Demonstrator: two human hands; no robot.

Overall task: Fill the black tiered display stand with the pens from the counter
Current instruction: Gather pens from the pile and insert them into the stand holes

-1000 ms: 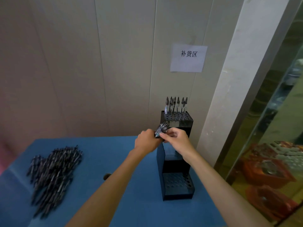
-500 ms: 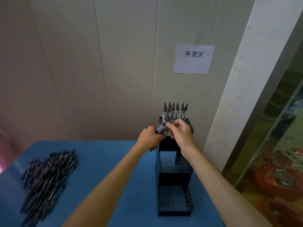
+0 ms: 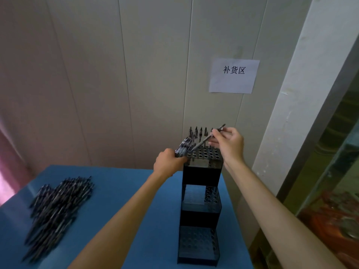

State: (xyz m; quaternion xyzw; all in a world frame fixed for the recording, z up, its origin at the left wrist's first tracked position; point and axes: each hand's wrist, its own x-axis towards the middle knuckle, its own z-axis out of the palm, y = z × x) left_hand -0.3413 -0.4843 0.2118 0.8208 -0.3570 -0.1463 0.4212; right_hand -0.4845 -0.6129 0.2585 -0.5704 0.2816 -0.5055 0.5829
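A single wide-angle view from a camera worn on the person's head, looking forward and downward. Both forearms reach away from the bottom edge into the middle of the frame, so the camera sits close above them. The blue worktop (image 3: 120,191) fills the lower left, seen from above at a slant. The black tiered stand (image 3: 200,214) stands near, just right of centre. A panelled wall (image 3: 97,74) faces the camera across the upper half, its vertical lines bowed by the lens. No second view is given.
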